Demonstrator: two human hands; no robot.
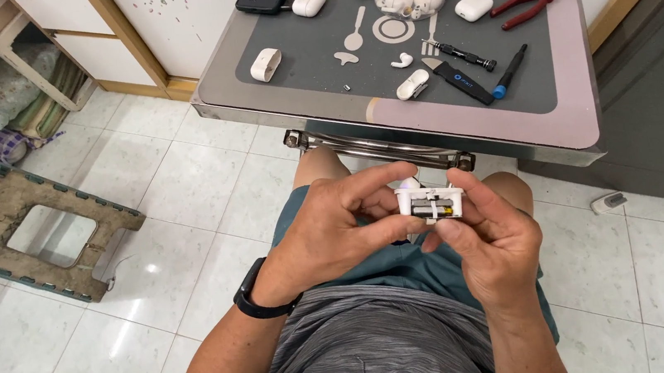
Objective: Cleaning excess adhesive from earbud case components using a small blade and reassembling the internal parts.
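White earbud case insert point(430, 202) showing a yellow and black part inside. Black wristband point(255, 298). Grey striped shirt point(367, 349) above teal shorts point(407, 257). Grey work mat point(490, 35) on a table top with a pale pink border point(580, 58). Far right, red-handled pliers point(530, 5); a black tool with a blue tip point(509, 73). White earbud cases point(309, 1). White floor tiles point(182, 187).

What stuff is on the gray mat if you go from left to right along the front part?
White shell piece → spoon-shaped white piece → loose earbud → open earbud case → black pry tool → blue-tipped pen tool.
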